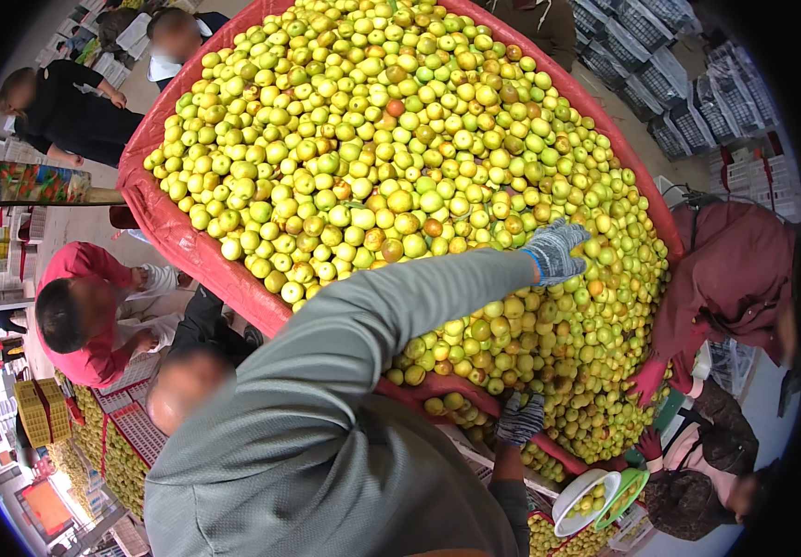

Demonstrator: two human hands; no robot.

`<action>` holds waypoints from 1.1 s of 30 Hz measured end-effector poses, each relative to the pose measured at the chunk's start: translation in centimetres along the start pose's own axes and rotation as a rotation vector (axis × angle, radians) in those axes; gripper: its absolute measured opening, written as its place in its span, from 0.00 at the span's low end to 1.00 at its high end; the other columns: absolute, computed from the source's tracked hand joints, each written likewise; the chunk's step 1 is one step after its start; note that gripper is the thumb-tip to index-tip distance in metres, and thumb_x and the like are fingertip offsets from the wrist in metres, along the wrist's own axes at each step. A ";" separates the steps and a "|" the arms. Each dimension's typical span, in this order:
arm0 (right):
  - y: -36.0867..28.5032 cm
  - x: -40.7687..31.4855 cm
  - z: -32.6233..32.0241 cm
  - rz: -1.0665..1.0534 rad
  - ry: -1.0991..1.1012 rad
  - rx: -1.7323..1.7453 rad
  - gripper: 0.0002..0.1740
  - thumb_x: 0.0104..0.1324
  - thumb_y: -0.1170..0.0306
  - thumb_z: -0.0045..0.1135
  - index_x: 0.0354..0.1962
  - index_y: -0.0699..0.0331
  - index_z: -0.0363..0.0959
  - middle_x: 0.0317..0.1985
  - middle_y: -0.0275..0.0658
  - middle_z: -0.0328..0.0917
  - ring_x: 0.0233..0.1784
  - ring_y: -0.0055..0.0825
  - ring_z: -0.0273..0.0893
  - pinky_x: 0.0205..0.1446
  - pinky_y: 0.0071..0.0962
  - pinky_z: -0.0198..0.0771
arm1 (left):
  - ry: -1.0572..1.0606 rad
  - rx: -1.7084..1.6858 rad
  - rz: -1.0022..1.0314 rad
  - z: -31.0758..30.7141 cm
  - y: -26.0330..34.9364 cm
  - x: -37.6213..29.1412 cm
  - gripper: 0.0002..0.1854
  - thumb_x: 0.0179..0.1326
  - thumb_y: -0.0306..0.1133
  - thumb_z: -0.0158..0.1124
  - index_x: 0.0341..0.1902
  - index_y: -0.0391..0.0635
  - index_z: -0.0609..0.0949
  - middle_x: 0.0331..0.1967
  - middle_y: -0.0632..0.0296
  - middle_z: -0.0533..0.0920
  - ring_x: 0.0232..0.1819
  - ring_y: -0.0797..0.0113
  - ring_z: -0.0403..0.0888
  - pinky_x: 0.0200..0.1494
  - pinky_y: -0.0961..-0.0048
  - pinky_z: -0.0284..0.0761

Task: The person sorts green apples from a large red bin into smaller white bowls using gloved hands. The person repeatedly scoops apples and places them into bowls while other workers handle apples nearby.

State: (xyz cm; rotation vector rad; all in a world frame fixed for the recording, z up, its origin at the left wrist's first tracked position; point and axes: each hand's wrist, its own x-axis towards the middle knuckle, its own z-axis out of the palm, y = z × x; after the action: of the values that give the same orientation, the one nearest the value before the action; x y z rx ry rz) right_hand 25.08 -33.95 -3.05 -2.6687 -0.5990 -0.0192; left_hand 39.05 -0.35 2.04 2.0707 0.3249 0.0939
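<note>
A large heap of yellow-green jujubes fills a bin lined with a red plastic sheet. My left hand, in a grey knit glove with a blue cuff, reaches across the heap. Its fingers are spread over the fruit, and no fruit shows in its grasp. Closer to my body, my right hand, in a dark striped glove, is at the red padded rim with its fingers towards the fruit. Whether it grips anything cannot be made out.
Gloved people work at the right: one in a maroon garment, another in a dark patterned jacket. A white bowl and a green basket hold fruit. A person in pink is left; stacked black crates stand upper right.
</note>
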 end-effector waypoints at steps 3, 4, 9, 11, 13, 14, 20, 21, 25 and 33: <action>-0.1 0.0 0.4 0.016 -0.015 -0.016 0.25 0.66 0.55 0.60 0.50 0.67 0.78 0.43 0.50 0.83 0.44 0.52 0.83 0.50 0.46 0.78 | 0.018 -0.054 0.206 -7.1 -3.0 -2.0 0.25 0.65 0.39 0.66 0.64 0.43 0.80 0.63 0.50 0.80 0.65 0.48 0.77 0.69 0.55 0.71; 0.2 -0.2 0.5 0.013 -0.018 -0.036 0.25 0.66 0.55 0.60 0.50 0.67 0.78 0.43 0.50 0.83 0.44 0.52 0.83 0.50 0.47 0.78 | 0.174 0.305 0.335 -10.6 -4.3 -3.2 0.21 0.63 0.35 0.65 0.59 0.42 0.82 0.58 0.52 0.82 0.58 0.50 0.79 0.64 0.56 0.75; -0.1 -0.3 0.2 -0.029 -0.023 -0.052 0.24 0.66 0.56 0.59 0.50 0.68 0.79 0.44 0.52 0.83 0.45 0.53 0.82 0.50 0.48 0.77 | 0.550 1.014 0.024 -30.3 -16.8 -7.2 0.17 0.62 0.30 0.65 0.55 0.45 0.85 0.59 0.58 0.83 0.57 0.59 0.82 0.57 0.67 0.79; 0.4 -0.7 0.5 -0.003 -0.042 -0.084 0.24 0.66 0.56 0.59 0.50 0.68 0.79 0.45 0.52 0.84 0.45 0.53 0.82 0.52 0.47 0.77 | 0.584 0.679 -0.158 -35.9 -18.4 -8.3 0.16 0.66 0.31 0.61 0.55 0.54 0.86 0.49 0.52 0.88 0.48 0.56 0.87 0.53 0.58 0.82; 0.6 -0.1 0.4 -0.007 -0.059 -0.078 0.24 0.66 0.56 0.60 0.50 0.68 0.79 0.45 0.51 0.84 0.46 0.53 0.83 0.53 0.47 0.77 | 0.327 0.656 -0.330 -40.0 -22.6 -9.6 0.21 0.62 0.31 0.64 0.59 0.61 0.86 0.53 0.54 0.87 0.51 0.52 0.86 0.57 0.57 0.81; 0.4 -0.2 0.3 0.011 -0.060 -0.066 0.24 0.66 0.56 0.60 0.50 0.68 0.79 0.46 0.51 0.84 0.47 0.52 0.83 0.54 0.47 0.77 | 0.293 0.608 -0.340 -39.9 -22.2 -9.3 0.19 0.64 0.30 0.65 0.59 0.58 0.86 0.54 0.55 0.87 0.53 0.54 0.86 0.58 0.59 0.80; 0.2 -0.2 0.2 0.036 -0.046 -0.061 0.24 0.66 0.56 0.60 0.51 0.68 0.78 0.47 0.51 0.84 0.48 0.51 0.83 0.56 0.45 0.76 | 0.204 0.723 -0.314 -37.3 -20.2 -8.0 0.22 0.62 0.34 0.73 0.61 0.58 0.84 0.61 0.54 0.80 0.60 0.51 0.81 0.62 0.58 0.80; 0.0 -0.1 0.1 0.033 -0.047 -0.059 0.24 0.66 0.56 0.60 0.51 0.68 0.78 0.47 0.51 0.84 0.49 0.51 0.83 0.56 0.45 0.76 | 0.199 0.749 -0.356 -37.0 -19.8 -7.7 0.23 0.61 0.35 0.73 0.62 0.58 0.84 0.62 0.53 0.79 0.61 0.51 0.81 0.63 0.58 0.79; 0.9 -0.5 0.7 0.000 -0.009 -0.106 0.24 0.67 0.56 0.60 0.50 0.68 0.78 0.47 0.51 0.84 0.49 0.51 0.82 0.57 0.45 0.76 | -0.077 1.054 -0.470 -35.7 -16.0 -7.1 0.29 0.63 0.42 0.72 0.69 0.56 0.78 0.66 0.52 0.78 0.67 0.49 0.77 0.65 0.52 0.76; 0.8 -0.4 1.1 -0.043 0.017 -0.040 0.24 0.67 0.56 0.60 0.50 0.69 0.79 0.45 0.52 0.84 0.46 0.52 0.82 0.54 0.47 0.76 | 0.523 0.781 -0.333 -43.9 -18.3 -10.4 0.17 0.74 0.45 0.54 0.49 0.47 0.84 0.37 0.53 0.88 0.37 0.53 0.86 0.48 0.56 0.83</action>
State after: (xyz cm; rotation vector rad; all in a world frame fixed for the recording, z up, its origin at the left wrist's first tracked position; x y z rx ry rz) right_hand 25.00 -34.39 -4.39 -2.6917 -0.6566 -0.0663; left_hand 16.77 42.40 8.92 2.6974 1.1722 0.3535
